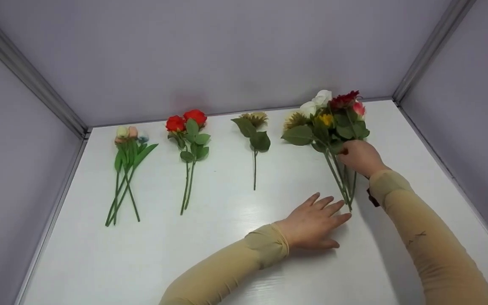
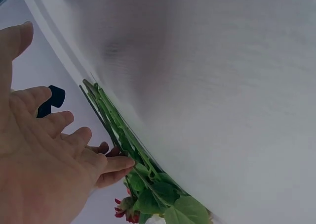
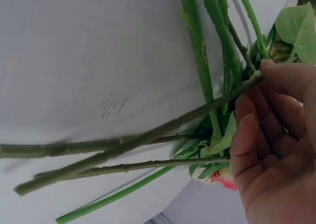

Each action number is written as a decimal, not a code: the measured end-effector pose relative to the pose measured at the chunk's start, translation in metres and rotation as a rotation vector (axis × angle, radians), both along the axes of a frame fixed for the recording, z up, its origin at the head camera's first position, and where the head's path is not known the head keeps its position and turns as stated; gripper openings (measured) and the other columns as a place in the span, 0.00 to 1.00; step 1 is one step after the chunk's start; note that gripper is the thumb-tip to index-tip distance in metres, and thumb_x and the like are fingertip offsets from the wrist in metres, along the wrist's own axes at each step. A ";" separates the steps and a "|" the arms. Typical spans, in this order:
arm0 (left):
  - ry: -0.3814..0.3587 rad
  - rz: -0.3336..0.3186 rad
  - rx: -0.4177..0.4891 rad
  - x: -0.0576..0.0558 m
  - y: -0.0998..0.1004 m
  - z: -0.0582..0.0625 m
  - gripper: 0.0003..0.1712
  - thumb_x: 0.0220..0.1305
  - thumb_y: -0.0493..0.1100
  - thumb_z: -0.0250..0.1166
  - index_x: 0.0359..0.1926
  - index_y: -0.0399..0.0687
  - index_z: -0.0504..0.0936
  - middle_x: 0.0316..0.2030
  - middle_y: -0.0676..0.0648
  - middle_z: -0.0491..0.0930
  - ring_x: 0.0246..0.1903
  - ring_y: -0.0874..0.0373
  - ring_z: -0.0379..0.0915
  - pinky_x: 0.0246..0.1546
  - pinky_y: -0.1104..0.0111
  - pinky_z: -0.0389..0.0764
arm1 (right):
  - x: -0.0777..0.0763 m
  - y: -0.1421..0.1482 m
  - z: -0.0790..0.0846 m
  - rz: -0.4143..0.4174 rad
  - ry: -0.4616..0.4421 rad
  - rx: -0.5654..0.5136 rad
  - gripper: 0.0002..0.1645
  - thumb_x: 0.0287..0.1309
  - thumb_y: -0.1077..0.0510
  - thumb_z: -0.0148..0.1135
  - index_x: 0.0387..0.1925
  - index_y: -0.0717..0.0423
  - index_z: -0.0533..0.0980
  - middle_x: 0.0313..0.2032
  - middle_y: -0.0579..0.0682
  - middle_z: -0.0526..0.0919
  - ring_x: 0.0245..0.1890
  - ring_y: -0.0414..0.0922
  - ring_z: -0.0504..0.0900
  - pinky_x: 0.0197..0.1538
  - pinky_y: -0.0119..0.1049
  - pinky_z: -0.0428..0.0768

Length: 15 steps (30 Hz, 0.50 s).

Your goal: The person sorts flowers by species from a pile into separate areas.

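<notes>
On the right of the table lies a mixed bunch of artificial flowers, with white roses, a dark red flower, a yellow one and a pink one. My right hand is at the upper part of its stems. In the right wrist view, thumb and fingers pinch one brownish-green flower stem just below the leaves; which bloom it carries I cannot tell. My left hand, palm down with fingers spread, hovers or rests beside the lower stem ends; contact is unclear. It holds nothing.
Further left on the white table lie a single yellowish flower seen from behind, two red roses and several pale tulips with crossed stems. Grey panels stand behind and at both sides.
</notes>
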<state>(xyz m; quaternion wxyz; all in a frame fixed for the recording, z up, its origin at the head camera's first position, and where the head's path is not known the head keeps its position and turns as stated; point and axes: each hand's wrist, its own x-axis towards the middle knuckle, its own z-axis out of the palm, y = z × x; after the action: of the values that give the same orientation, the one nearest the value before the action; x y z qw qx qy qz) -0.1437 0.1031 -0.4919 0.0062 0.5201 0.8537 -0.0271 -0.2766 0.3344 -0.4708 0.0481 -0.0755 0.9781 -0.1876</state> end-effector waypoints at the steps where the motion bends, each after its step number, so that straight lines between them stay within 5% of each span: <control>1: -0.004 0.001 0.000 0.000 0.000 0.000 0.45 0.69 0.73 0.56 0.80 0.67 0.57 0.79 0.52 0.54 0.77 0.52 0.49 0.76 0.54 0.51 | 0.000 0.000 0.000 0.001 0.005 0.001 0.11 0.65 0.60 0.59 0.25 0.58 0.76 0.22 0.51 0.75 0.24 0.49 0.71 0.31 0.46 0.70; 15: -0.083 0.038 0.063 -0.008 -0.012 -0.001 0.42 0.71 0.70 0.57 0.79 0.63 0.61 0.78 0.51 0.57 0.76 0.53 0.52 0.75 0.55 0.54 | 0.006 -0.004 0.008 -0.010 -0.018 -0.071 0.11 0.70 0.58 0.62 0.36 0.63 0.81 0.30 0.56 0.81 0.28 0.51 0.76 0.34 0.48 0.75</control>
<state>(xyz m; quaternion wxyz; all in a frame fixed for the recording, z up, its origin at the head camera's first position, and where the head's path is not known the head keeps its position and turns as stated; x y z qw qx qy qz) -0.1521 0.0915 -0.4932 0.0259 0.5043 0.8629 0.0217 -0.2707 0.3303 -0.4631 0.0532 -0.0708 0.9707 -0.2232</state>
